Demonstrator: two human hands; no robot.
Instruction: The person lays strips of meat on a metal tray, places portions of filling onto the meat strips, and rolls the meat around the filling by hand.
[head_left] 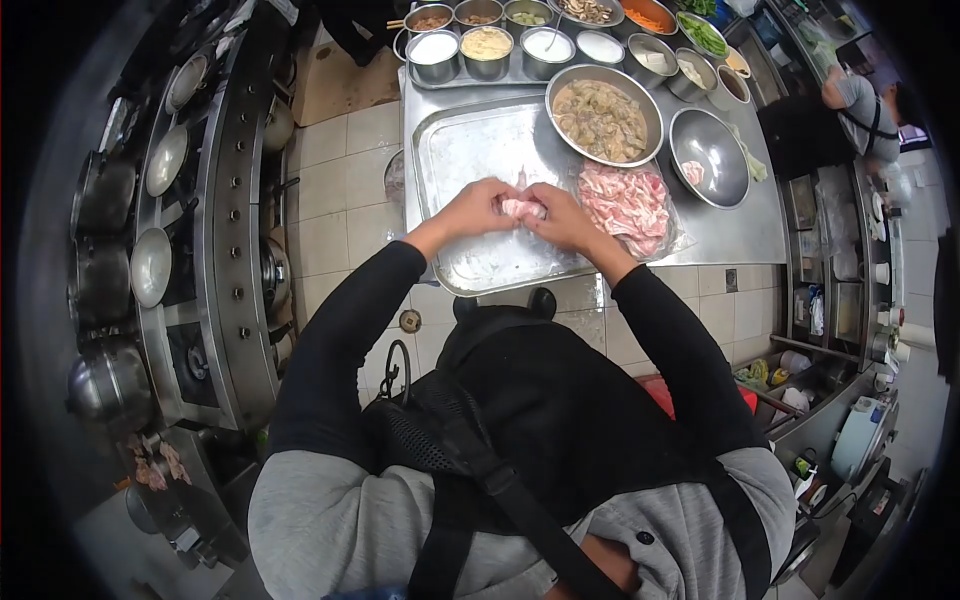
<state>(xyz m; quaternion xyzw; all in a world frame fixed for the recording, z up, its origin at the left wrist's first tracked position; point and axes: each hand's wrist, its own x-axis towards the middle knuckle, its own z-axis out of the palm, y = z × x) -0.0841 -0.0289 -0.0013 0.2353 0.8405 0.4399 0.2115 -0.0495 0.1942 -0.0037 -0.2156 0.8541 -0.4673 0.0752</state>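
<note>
Both hands meet over the metal tray (465,140). My left hand (478,207) and my right hand (563,217) pinch a small roll of pink and white sliced meat (523,209) between their fingers. Beside my right hand lies a pile of thin raw meat slices (628,208) on clear plastic. Behind it stands a steel bowl (553,88) full of a wet brownish-green mixture, its rim over the tray's far right corner. Farther right, a steel mixing bowl (730,150) has one small meat piece (692,172) inside.
Steel pots, including one of white contents (435,48), line the table's back with bowls of mushrooms (585,11), carrots (649,15) and greens (703,34). A stove with woks (152,267) runs along the left. Another person (868,115) is at the far right, near shelving.
</note>
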